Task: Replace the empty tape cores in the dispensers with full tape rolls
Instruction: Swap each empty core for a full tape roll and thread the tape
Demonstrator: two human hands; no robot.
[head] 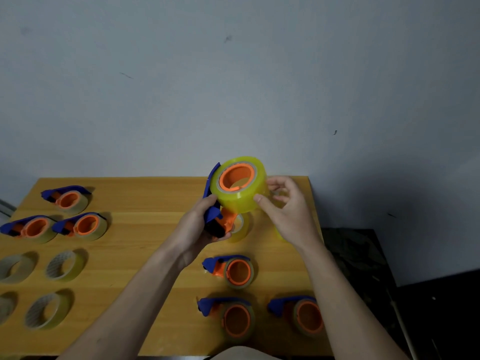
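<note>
Table roll half-hidden behind dispenser

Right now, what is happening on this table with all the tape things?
A person is refilling tape dispensers. The left hand grips a blue and orange dispenser lifted above the wooden table. A full yellow tape roll sits on its orange hub, and the right hand touches the roll's side with the thumb. Three dispensers lie at the far left, three more near the person. Loose rolls or cores lie at the near left.
</note>
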